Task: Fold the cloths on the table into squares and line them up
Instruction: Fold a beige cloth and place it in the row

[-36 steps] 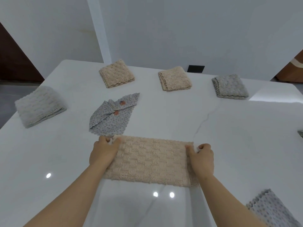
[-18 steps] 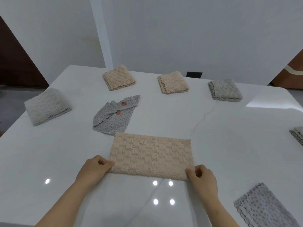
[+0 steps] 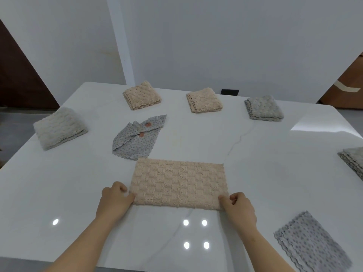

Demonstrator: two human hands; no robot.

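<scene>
The beige cloth point(image 3: 179, 183) lay flat on the white table point(image 3: 275, 173) as a long rectangle, its long sides running left to right. It looked like thick, plush towelling with a woven checker pattern of raised blocks, and its near long edge showed a doubled, slightly fuzzy thickness.

The left hand point(image 3: 115, 201) was at the near left corner of the beige cloth, fingers curled and thumb against the cloth's edge, pinching that corner. The right hand point(image 3: 238, 210) pinched the near right corner in the same way, between thumb and bent fingers.

Just beyond the beige cloth's far left corner lay a thin dotted grey cloth point(image 3: 137, 139), loosely crumpled, with two small orange spots. Farther beyond the beige cloth stood a row of three folded squares: a tan square point(image 3: 141, 97), a second tan square point(image 3: 204, 99) and a grey square point(image 3: 263, 108). Well to the left of the beige cloth sat a pale folded cloth point(image 3: 60, 127). To its right, a grey folded cloth point(image 3: 353, 161) was cut off by the frame, and nearer than it, to the right, lay a dotted grey folded cloth point(image 3: 312, 244) with wavy edges.
</scene>
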